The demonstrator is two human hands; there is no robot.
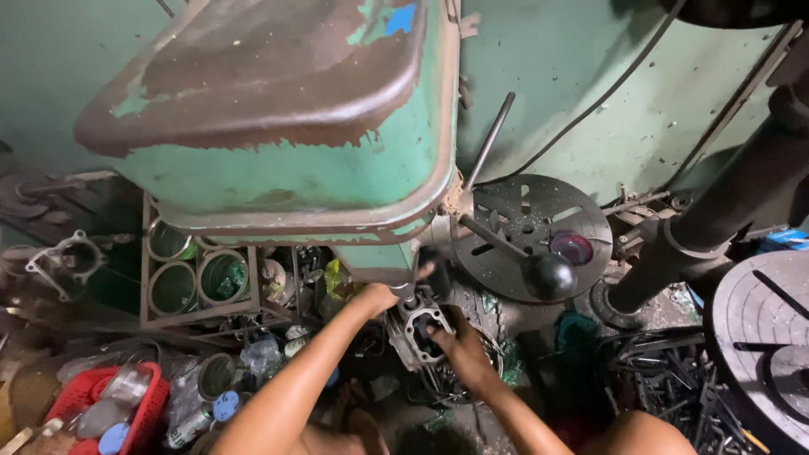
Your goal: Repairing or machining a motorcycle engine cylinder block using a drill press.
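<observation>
Steadiness is what the step calls for, judging by the pose: the grey cast-metal housing with a round bore (419, 330) is held under the spindle of the worn green drill press (337, 168), left hand (383, 295) up at the spindle, right hand (459, 350) with fingers clamped on the casting. A blue patch (402, 18) is seen on the press cover; a red plastic basket (101, 404) with blue lids lies lower left.

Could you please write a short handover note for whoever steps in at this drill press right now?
Left hand: raised under the drill head, at the spindle.
Right hand: gripping the metal casting, holding it below the spindle.
Feed lever with its black knob: untouched, neither hand on it.
Done: casting is placed under the spindle.
Left: whether any hole is drilled can't be seen from here; check before feeding.
</observation>
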